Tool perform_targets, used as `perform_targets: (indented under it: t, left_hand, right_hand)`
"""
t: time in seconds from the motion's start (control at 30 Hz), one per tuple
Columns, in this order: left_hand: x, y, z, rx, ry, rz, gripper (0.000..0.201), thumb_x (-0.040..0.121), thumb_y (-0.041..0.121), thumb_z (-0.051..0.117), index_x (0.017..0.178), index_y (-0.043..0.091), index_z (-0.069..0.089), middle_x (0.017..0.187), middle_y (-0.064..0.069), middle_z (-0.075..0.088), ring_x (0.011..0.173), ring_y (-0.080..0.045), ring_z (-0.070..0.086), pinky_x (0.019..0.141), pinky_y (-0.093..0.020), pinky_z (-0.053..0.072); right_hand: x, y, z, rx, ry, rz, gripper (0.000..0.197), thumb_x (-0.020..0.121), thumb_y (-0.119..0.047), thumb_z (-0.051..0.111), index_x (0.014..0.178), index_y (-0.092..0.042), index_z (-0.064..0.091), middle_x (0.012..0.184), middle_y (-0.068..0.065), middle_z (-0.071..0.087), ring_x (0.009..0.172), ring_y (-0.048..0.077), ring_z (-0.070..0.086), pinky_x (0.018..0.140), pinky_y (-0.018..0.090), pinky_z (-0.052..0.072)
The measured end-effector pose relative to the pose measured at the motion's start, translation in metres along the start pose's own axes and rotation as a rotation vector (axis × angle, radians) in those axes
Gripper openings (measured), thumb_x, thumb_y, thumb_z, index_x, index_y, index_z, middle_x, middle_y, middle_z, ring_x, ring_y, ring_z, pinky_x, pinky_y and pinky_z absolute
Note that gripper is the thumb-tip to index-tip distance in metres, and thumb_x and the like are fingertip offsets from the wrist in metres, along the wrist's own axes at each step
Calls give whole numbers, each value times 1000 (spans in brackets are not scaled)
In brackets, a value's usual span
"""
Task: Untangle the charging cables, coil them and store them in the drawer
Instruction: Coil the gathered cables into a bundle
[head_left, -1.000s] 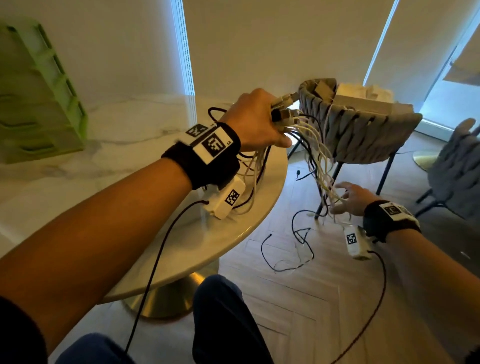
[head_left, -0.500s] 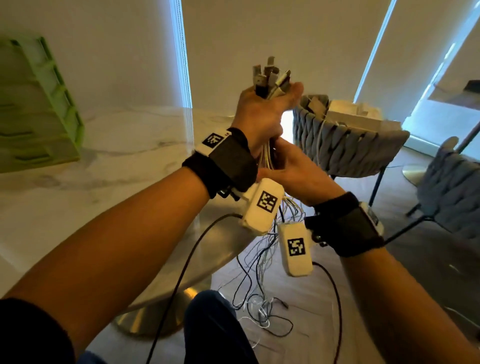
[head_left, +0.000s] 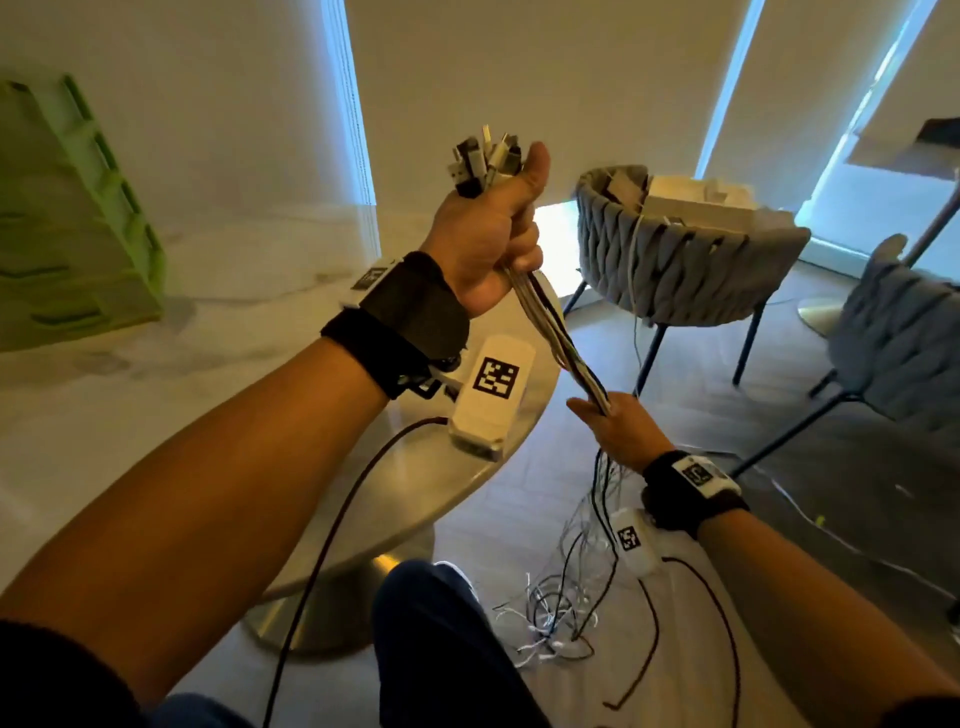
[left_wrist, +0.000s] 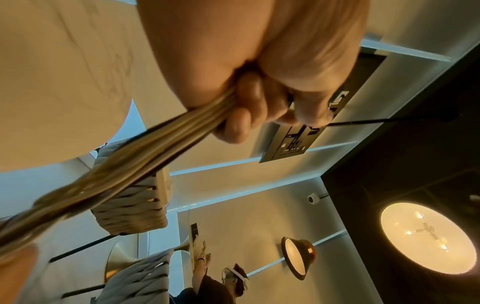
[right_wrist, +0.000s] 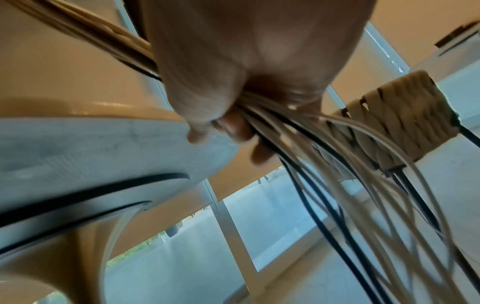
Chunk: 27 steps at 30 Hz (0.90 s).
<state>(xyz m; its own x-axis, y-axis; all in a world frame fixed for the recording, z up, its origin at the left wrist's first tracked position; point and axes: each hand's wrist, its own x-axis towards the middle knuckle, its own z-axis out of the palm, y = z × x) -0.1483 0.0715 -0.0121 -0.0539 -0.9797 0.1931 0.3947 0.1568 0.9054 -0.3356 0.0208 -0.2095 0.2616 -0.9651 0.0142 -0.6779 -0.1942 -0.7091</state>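
Note:
My left hand (head_left: 491, 234) is raised above the table edge and grips a bundle of white and black charging cables (head_left: 558, 332) just below their plugs (head_left: 483, 161), which stick up out of my fist. The bundle runs taut down to my right hand (head_left: 615, 426), whose fingers are curled round it lower and to the right. Below that hand the cables fan out and trail in a loose tangle on the floor (head_left: 556, 618). The left wrist view shows my left hand (left_wrist: 249, 98) wrapped round the cables (left_wrist: 124, 164). In the right wrist view, cables (right_wrist: 324, 164) spill from my right hand (right_wrist: 233, 115).
A round marble table (head_left: 218, 384) stands at left with a green drawer unit (head_left: 67, 228) on its far side. A grey woven chair (head_left: 680, 260) holding white boxes stands behind my hands, a second chair (head_left: 904, 343) at right. My knee (head_left: 431, 639) is below.
My right hand has slid down the bundle from just under my left hand to well below it, pulling the cables straight. The left hand stays raised with the plugs up.

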Motion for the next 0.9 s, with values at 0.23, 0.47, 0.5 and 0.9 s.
perform_targets:
  t: [0.23,0.47,0.5,0.9]
  left_hand:
    - [-9,-44,1,-63,89,17,41,96,24,54,61,17,36,41,7,25,36,-6,24,44,-22,33]
    - [-3,-68,8,33,221,-32,27,81,35,70,64,18,57,52,5,50,59,-13,50,72,-37,48]
    - [-2,-64,6,0,230,-31,26,80,35,70,67,17,57,54,4,52,63,-14,52,75,-38,50]
    - [-27,32,-75,626,95,114,97,73,45,72,152,26,20,147,-2,43,130,-11,43,100,-27,35]
  right_hand:
    - [7,-6,-42,-399,-304,146,87,65,-43,85,137,-31,37,135,9,43,121,31,48,97,39,42]
    - [-32,-111,-51,508,-240,-224,55,85,-10,70,130,-25,42,111,15,67,102,27,66,94,39,53]
    - [-32,-117,-43,541,-218,-219,50,89,-11,65,132,-24,41,100,13,68,89,24,68,85,34,56]
    - [-21,-172,-75,-490,-496,-369,27,101,-34,44,101,-19,66,85,-8,59,80,13,55,69,21,42]
